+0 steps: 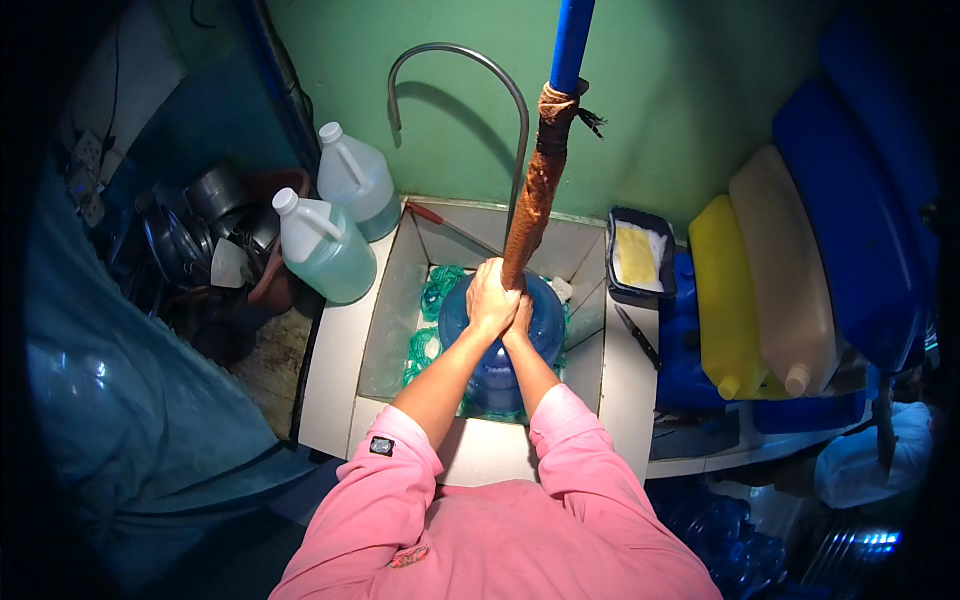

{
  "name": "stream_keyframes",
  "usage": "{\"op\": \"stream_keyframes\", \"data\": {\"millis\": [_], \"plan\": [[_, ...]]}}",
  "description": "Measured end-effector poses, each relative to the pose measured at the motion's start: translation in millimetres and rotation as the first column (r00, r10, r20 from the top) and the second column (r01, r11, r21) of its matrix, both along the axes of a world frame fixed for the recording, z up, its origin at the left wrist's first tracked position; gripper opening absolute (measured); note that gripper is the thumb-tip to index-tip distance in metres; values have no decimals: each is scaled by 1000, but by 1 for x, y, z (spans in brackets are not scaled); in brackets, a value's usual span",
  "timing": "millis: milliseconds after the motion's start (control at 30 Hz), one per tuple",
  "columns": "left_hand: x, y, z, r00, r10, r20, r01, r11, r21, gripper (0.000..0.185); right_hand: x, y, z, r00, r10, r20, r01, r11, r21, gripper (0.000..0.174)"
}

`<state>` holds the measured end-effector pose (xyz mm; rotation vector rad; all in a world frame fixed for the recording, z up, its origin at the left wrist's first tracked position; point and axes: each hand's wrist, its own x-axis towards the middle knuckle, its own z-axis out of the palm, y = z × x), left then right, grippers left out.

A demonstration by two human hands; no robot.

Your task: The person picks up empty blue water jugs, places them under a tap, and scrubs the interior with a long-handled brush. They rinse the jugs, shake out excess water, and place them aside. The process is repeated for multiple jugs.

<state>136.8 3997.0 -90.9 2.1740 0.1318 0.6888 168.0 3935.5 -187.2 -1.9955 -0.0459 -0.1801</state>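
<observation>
A large blue plastic water jug (499,375) stands upright in the tiled basin (390,367), with green netting (424,349) around it on the basin's floor. Both my hands are at the jug's top, close together. My left hand (491,300) is closed around the lower end of a brown-wrapped pole (534,202), whose upper part is blue. Just to its right, my right hand (520,319) is partly hidden behind the left one and the pole; what its fingers grip cannot be made out. The pole's lower tip is hidden by the hands.
Two plastic gallon jugs (330,255) stand on the left ledge, beside pots (217,191). A curved metal pipe (521,112) rises behind the basin. On the right lie a knife (637,337) and a dark tray (665,277) with a yellow sponge (634,255), near yellow (724,292) and blue containers (847,217).
</observation>
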Motion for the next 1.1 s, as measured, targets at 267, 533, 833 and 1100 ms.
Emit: {"op": "stream_keyframes", "data": {"millis": [267,533,833,1100], "plan": [[1,42,50,900,-275,-339,347,921,175,37,-22,-53,24,906,420,55,-419,873,249,39],[48,140,-11,952,-239,-191,27,686,-727,100,-30,-35,136,955,161,249,-255,874,413,27],[-158,113,-6,765,-643,44,51,-8,-999,71,-79,-218,254,717,227,659,-650,559,515,36],[-136,160,57,934,-356,30,135,274,-952,86,-43,-265,249,978,-19,208,-185,389,902,39]]}}
